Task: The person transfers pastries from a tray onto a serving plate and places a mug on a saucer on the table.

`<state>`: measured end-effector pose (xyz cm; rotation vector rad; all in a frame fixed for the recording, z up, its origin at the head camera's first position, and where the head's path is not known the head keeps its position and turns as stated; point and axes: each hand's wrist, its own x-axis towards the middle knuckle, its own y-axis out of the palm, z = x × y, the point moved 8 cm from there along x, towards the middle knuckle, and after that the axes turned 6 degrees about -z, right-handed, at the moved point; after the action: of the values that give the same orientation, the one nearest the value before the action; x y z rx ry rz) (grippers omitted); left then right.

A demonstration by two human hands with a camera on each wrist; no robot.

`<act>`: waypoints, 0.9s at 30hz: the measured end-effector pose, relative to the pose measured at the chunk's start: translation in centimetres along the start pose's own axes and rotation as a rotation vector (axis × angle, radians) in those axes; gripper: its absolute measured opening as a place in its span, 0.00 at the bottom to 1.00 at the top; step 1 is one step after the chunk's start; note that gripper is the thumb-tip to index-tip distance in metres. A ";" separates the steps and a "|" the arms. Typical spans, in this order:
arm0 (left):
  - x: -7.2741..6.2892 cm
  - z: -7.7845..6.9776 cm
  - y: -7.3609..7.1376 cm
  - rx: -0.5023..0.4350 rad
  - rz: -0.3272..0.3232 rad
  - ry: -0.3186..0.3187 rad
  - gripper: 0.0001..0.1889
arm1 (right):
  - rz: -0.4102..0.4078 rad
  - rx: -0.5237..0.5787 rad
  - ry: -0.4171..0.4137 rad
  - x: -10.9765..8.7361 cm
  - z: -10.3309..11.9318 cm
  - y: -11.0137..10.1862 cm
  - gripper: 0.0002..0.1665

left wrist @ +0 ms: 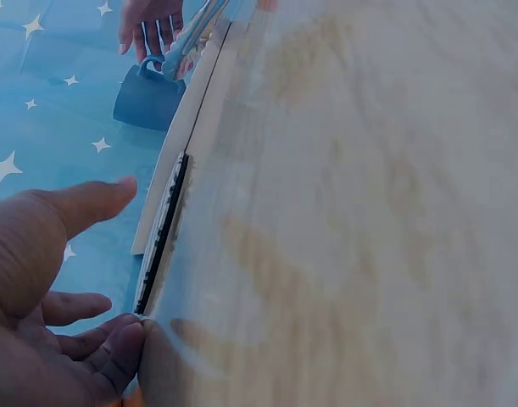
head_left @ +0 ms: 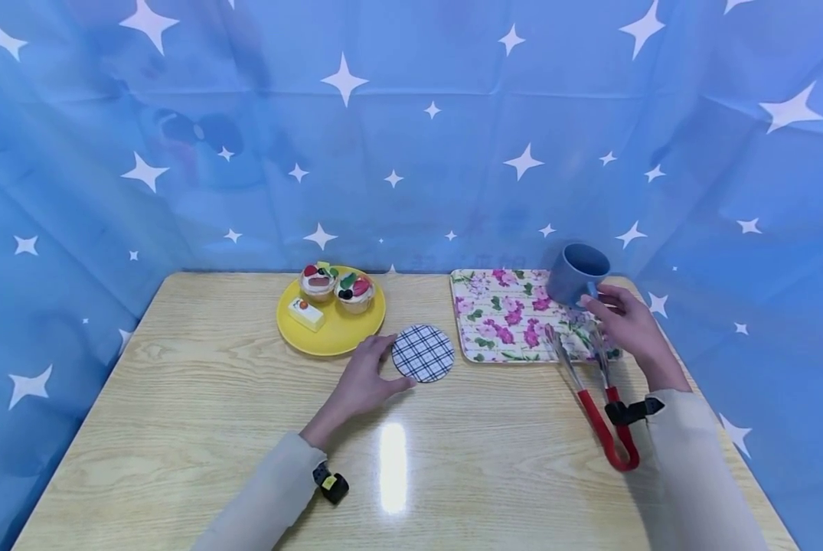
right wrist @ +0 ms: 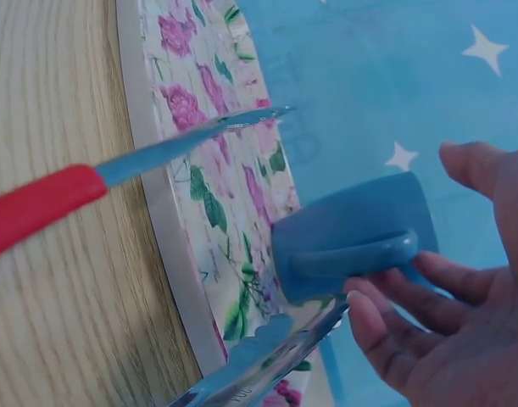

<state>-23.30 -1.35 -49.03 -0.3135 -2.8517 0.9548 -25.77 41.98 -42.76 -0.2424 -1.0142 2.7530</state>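
Observation:
A blue mug stands upright on the right end of a flowered tray, its handle towards my right hand. In the right wrist view the fingertips reach the handle side of the mug, with the thumb held apart. Red-handled tongs lie under that arm, their metal ends over the tray's front rim. My left hand rests around the left side of a round checked coaster, thumb and fingers spread. From the left wrist the fingertips appear at the coaster's edge.
A yellow plate left of the coaster carries two fruit-topped cupcakes and a small cake slice. The wooden table ends at a blue star-patterned curtain behind and at both sides.

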 end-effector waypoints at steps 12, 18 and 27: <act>0.0 -0.3 0.8 0.017 -0.042 0.016 0.41 | 0.082 0.013 0.036 1.4 -1.4 0.6 0.47; -0.1 -0.5 0.8 0.069 -0.077 0.015 0.39 | 0.121 0.087 0.048 2.4 -2.5 0.9 0.45; -0.2 -1.0 1.0 0.133 -0.091 0.025 0.39 | 0.159 0.168 0.037 3.3 -3.4 1.2 0.41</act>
<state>-22.81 -0.01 -48.84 -0.1801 -2.7364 1.1075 -28.33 43.99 -46.37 -0.3604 -0.7803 2.9444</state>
